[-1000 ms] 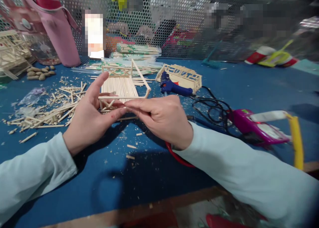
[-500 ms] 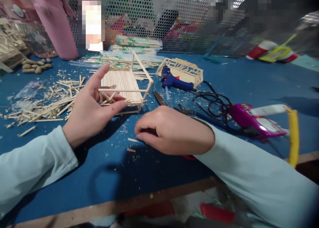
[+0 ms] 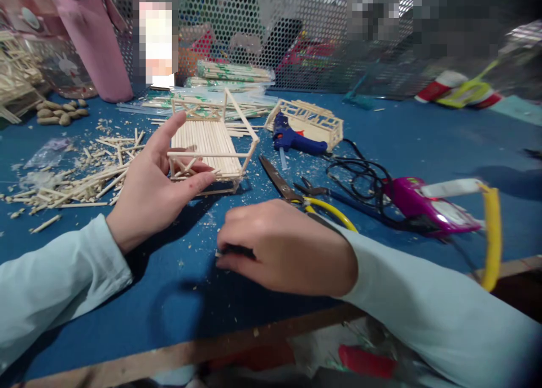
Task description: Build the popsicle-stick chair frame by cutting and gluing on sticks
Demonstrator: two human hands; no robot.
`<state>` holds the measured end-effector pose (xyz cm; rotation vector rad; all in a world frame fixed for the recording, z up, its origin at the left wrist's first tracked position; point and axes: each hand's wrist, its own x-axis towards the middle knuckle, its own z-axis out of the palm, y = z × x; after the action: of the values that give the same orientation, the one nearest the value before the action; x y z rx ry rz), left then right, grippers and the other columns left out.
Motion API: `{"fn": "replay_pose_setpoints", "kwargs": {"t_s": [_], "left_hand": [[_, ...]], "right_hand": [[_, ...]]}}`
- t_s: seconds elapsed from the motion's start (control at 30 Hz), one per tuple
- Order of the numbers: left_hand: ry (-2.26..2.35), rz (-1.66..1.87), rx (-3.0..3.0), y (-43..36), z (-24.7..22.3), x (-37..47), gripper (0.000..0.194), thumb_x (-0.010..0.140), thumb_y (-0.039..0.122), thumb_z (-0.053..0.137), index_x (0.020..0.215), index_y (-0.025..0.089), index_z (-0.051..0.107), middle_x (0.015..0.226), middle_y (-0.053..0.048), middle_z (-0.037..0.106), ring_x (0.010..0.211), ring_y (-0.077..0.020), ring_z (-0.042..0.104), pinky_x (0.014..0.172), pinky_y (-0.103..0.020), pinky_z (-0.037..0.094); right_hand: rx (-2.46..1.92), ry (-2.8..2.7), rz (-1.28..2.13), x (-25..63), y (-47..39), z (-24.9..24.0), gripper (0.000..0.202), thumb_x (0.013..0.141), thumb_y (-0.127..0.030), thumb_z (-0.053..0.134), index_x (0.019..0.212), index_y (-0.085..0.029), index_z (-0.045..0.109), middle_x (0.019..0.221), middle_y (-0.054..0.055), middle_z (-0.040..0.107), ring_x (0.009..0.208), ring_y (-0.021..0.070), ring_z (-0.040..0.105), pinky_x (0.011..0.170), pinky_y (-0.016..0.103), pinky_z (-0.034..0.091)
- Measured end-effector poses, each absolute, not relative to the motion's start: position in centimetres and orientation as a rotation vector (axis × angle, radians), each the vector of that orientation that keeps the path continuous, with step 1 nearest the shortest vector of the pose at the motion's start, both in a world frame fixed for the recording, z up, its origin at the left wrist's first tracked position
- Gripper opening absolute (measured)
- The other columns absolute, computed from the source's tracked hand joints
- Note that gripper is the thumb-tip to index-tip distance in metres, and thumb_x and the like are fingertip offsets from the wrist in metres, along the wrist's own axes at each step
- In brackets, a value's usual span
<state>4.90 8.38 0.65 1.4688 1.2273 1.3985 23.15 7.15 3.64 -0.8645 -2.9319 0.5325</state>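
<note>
- Desk (image 3: 406,134): its blue top is strewn with crumbs and chips below the frame; a well-chosen bare patch under the fingers would make small pieces easier to pick out.
- Heap of loose sticks (image 3: 93,186): it lies to the left, just beside the left wrist, so that forearm is best held steady there.
- Right hand (image 3: 283,247): low over the desk, half curled, thumb and forefinger nearly meeting with a small gap. A pale bit shows between their tips, though I cannot tell if it is firmly gripped. A light pinch by the very tips should serve best.
- Left hand (image 3: 148,190): partly closed on the frame's left near corner, thumb outside, forefinger raised, other fingers reaching inside. Firm but gentle pressure seems right, since thin joints could give.
- Stick frame (image 3: 205,139): in the left hand, above the middle of the desk, slatted panel with bars around it; whether its base touches the desk is unclear.
- Scissors (image 3: 277,179): just beyond the right hand, handles partly hidden behind it; mind the blades when reaching forward.
- Glue gun (image 3: 302,144): farther back, in front of another small stick structure (image 3: 315,129); steer clear of its nozzle.
- Short stick piece (image 3: 218,254): the pale bit at the right thumb's tip; taking it by one end should leave the other free.
</note>
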Motion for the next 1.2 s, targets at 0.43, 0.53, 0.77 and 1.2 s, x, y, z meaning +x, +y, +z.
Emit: {"fn": "replay_pose_setpoints", "kwargs": {"t_s": [0.43, 0.53, 0.77, 1.2], "left_hand": [[1.203, 1.431, 1.421, 8.3, 0.9, 5.1, 0.085, 0.064, 0.018, 0.079, 0.139, 0.020, 0.039, 0.084, -0.001, 0.072, 0.081, -0.0180, 0.069, 0.075, -0.031, 0.055], [1.217, 1.407, 1.408, 8.2, 1.0, 5.2, 0.084, 0.065, 0.019, 0.078, 0.139, 0.020, 0.039, 0.082, -0.001, 0.071, 0.082, -0.0195, 0.069, 0.074, -0.032, 0.055], [1.182, 1.422, 1.441, 8.4, 0.7, 4.9, 0.083, 0.063, 0.022, 0.080, 0.137, 0.020, 0.042, 0.083, -0.001, 0.071, 0.081, -0.0188, 0.069, 0.076, -0.033, 0.056], [1.129, 1.442, 1.445, 8.5, 0.7, 4.9, 0.083, 0.062, 0.021, 0.082, 0.135, 0.017, 0.044, 0.075, 0.001, 0.072, 0.072, -0.0173, 0.068, 0.072, -0.032, 0.056]], "right_hand": [[-0.959, -2.522, 0.616, 24.2, 9.0, 4.4, 0.014, 0.091, -0.017, 0.049, 0.079, -0.016, 0.056, 0.064, -0.004, 0.061, 0.058, 0.0074, 0.053, 0.062, 0.021, 0.036], [-0.968, -2.365, 0.656, 24.4, 9.5, 4.3, 0.012, 0.091, -0.015, 0.046, 0.089, -0.015, 0.058, 0.068, -0.003, 0.065, 0.060, 0.0077, 0.060, 0.064, 0.020, 0.040], [-0.980, -2.369, 0.297, 24.1, 9.1, 3.5, 0.015, 0.089, -0.019, 0.054, 0.086, -0.015, 0.067, 0.080, 0.000, 0.073, 0.069, 0.0092, 0.063, 0.066, 0.020, 0.040], [-1.026, -2.160, 0.067, 22.8, 9.6, 1.5, 0.021, 0.090, -0.028, 0.057, 0.087, -0.019, 0.076, 0.083, 0.000, 0.077, 0.069, 0.0112, 0.068, 0.065, 0.022, 0.042]]}}
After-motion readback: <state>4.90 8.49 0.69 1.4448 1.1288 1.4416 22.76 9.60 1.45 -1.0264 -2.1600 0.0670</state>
